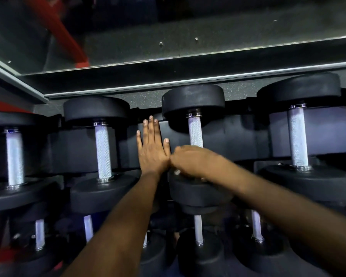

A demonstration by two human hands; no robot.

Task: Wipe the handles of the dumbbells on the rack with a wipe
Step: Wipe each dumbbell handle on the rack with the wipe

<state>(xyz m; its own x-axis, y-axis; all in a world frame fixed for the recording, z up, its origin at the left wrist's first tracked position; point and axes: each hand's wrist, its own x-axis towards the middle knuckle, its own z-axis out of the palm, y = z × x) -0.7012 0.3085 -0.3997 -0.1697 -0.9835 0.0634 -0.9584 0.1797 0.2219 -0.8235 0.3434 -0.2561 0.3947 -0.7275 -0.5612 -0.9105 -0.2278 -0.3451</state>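
A dim gym corner with speckled rubber flooring (140, 97) and a mirror (188, 37) along the wall sits behind a black dumbbell rack (238, 134) holding rows of black round-headed dumbbells with knurled metal handles. On the upper row, the left hand (151, 148) lies flat against the rack's black panel between two dumbbells, its fingers straight and slightly spread. Just beside it, touching its thumb side, the right hand (190, 161) is curled around the lower end of the handle (195, 132) of the middle dumbbell (194, 104), blurred. A small pale scrap (177, 172) shows under its fingers, probably the wipe, though it is too blurred to be sure. More dumbbells (103, 150) stand on either side and on the lower row (198, 228).
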